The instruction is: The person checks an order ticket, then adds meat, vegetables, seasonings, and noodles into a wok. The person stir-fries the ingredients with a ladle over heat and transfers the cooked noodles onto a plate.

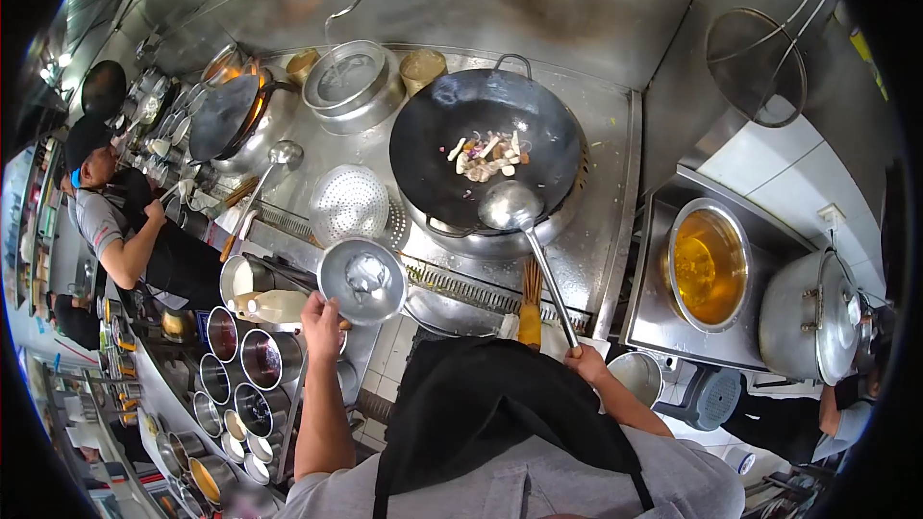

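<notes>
My left hand [322, 325] is closed at the near edge of a round metal bowl [332, 274], its thumb at the rim. A little shiny liquid or glare shows inside the bowl. In my right hand [585, 363] is the handle end of a long steel ladle [511, 205]. The ladle's head rests inside a black wok [433, 125], over its near side. Pale and brown food pieces [488, 156], with some purple bits, lie in the middle of the wok. Between the bowl and the wok sits a perforated strainer [349, 204].
A bamboo brush [531, 312] stands before the wok. Behind the strainer is a metal pot [354, 86]. At right are a basin of yellow oil [707, 264] and a lidded pot [812, 317]. Seasoning containers [260, 356] crowd the left, where a co-worker [135, 221] stands near another wok [226, 120].
</notes>
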A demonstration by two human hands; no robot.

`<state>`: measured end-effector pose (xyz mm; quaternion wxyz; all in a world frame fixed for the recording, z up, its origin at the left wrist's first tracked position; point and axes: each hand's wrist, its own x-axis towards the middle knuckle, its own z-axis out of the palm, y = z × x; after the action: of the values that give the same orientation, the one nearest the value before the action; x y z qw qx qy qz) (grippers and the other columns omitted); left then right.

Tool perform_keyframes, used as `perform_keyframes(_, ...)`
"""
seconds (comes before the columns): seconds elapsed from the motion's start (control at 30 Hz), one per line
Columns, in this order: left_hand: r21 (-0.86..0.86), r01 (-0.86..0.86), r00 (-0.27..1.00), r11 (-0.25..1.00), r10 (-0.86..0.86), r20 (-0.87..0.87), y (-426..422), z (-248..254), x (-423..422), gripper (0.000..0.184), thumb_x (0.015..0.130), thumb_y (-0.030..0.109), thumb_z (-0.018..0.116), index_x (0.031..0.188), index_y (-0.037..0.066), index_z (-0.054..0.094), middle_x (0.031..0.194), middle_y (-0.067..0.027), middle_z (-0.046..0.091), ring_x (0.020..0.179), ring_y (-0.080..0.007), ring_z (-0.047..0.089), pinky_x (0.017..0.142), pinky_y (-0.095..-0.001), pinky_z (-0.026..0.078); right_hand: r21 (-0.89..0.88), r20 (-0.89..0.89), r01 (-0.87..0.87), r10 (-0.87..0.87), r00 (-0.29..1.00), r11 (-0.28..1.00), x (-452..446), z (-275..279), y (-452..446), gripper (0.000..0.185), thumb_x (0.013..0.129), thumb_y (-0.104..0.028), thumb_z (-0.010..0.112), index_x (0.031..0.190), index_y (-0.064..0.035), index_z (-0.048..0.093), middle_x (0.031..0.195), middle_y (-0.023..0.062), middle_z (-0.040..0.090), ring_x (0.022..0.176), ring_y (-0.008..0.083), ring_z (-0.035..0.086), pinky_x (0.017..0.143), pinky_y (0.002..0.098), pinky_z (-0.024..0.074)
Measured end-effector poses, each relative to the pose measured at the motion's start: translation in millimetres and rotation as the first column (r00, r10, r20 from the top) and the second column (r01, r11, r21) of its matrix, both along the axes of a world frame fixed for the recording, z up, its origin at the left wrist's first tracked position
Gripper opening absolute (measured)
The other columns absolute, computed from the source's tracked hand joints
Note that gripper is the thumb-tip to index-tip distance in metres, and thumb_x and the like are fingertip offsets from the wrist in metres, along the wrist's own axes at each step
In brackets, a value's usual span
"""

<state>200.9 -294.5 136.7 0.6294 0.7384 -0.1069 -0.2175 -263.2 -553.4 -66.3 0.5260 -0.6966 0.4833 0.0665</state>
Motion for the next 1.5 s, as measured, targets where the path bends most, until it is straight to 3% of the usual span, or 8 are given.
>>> perform_keyframes(0.33, -0.029, -0.155, 0.985, 0.987, 0.153, -0.075, 100, -58, 11, 0.024, 0.088, 0.008, 0.060, 0.074, 0.010, 0.041, 0.065, 0.0053, 0.044, 0.057, -0.0035, 0.038, 0.046, -0.0225, 0.030, 0.176, -0.022, 0.178, -0.176, 0.984, 0.968, 13, 22, 21, 0.014, 0.080, -0.016, 0.066, 0.084, -0.0056, 0.058, 0.061, 0.0053, 0.058, 0.049, 0.0153, 0.058, 0.044, 0.0312, 0.0461)
perform_keyframes(0.47, -0.044, -0.200, 0.979, 0.979, 0.198, -0.044, 126, -81, 18, 0.024, 0.089, 0.010, 0.062, 0.074, 0.011, 0.043, 0.067, 0.0039, 0.047, 0.056, -0.0044, 0.039, 0.049, -0.0228, 0.036, -0.312, -0.104, 0.045, -0.082, 0.991, 0.949, 16, 23, 33, 0.049, 0.080, -0.015, 0.066, 0.122, -0.0046, 0.044, 0.069, 0.0104, 0.058, 0.059, 0.0238, 0.062, 0.057, 0.0378, 0.0513)
perform_keyframes(0.6, -0.053, -0.140, 0.974, 0.989, 0.127, -0.188, 129, -102, 22, 0.018, 0.090, 0.011, 0.062, 0.078, 0.009, 0.049, 0.074, 0.0009, 0.055, 0.064, -0.0072, 0.053, 0.060, -0.0262, 0.053, -0.374, -0.112, 0.075, -0.125, 0.986, 0.924, 40, 75, 35, 0.063, 0.079, -0.007, 0.057, 0.139, -0.0148, 0.039, 0.084, 0.0170, 0.062, 0.081, 0.0333, 0.064, 0.074, 0.0425, 0.0495)
perform_keyframes(0.67, -0.033, -0.016, 0.992, 0.999, 0.012, -0.124, 125, -114, 19, 0.018, 0.091, 0.011, 0.062, 0.077, 0.007, 0.050, 0.078, -0.0009, 0.057, 0.069, -0.0094, 0.057, 0.060, -0.0274, 0.054, -0.562, -0.002, 0.049, -0.061, 0.998, 0.826, 37, 84, 28, 0.064, 0.080, -0.004, 0.055, 0.141, -0.0137, 0.037, 0.075, 0.0128, 0.055, 0.066, 0.0270, 0.058, 0.064, 0.0391, 0.0476)
perform_keyframes(0.8, -0.099, -0.060, 0.990, 0.993, 0.046, -0.134, 101, -96, -8, 0.022, 0.091, 0.012, 0.063, 0.076, 0.008, 0.047, 0.078, -0.0010, 0.056, 0.066, -0.0089, 0.054, 0.060, -0.0269, 0.053, -0.091, 0.299, 0.251, -0.214, 0.930, 0.964, 61, 144, 14, 0.066, 0.086, 0.004, 0.052, 0.146, -0.0149, 0.029, 0.071, 0.0015, 0.050, 0.048, 0.0096, 0.046, 0.042, 0.0267, 0.0382)
perform_keyframes(0.93, -0.112, -0.123, 0.981, 0.986, 0.104, -0.162, 95, -100, -43, 0.020, 0.092, 0.011, 0.061, 0.078, 0.008, 0.046, 0.078, -0.0017, 0.057, 0.067, -0.0102, 0.056, 0.062, -0.0296, 0.054, 0.315, 0.574, 0.190, -0.345, 0.743, 0.930, 88, 166, -22, 0.062, 0.090, -0.001, 0.053, 0.145, -0.0154, 0.028, 0.070, 0.0019, 0.046, 0.049, 0.0104, 0.044, 0.044, 0.0264, 0.0400)
perform_keyframes(1.27, 0.028, -0.404, 0.907, 0.914, 0.404, -0.115, 146, -41, -137, 0.018, 0.092, 0.015, 0.062, 0.081, 0.010, 0.050, 0.075, 0.0014, 0.054, 0.062, -0.0084, 0.051, 0.059, -0.0274, 0.050, 0.524, 0.624, -0.212, -0.203, 0.755, 0.825, 155, 207, -48, 0.053, 0.097, -0.011, 0.051, 0.145, -0.0195, 0.031, 0.067, -0.0020, 0.038, 0.046, 0.0052, 0.037, 0.043, 0.0228, 0.0374)
perform_keyframes(1.5, -0.015, -0.682, 0.730, 0.731, 0.682, 0.046, 279, -23, -174, 0.020, 0.094, 0.021, 0.061, 0.079, 0.009, 0.054, 0.075, 0.0026, 0.054, 0.066, -0.0080, 0.052, 0.060, -0.0271, 0.049, 0.555, 0.737, -0.710, 0.141, 0.661, 0.434, 213, 229, 99, 0.069, 0.095, -0.011, 0.053, 0.152, -0.0203, 0.016, 0.073, 0.0043, 0.047, 0.042, 0.0107, 0.045, 0.040, 0.0266, 0.0447)
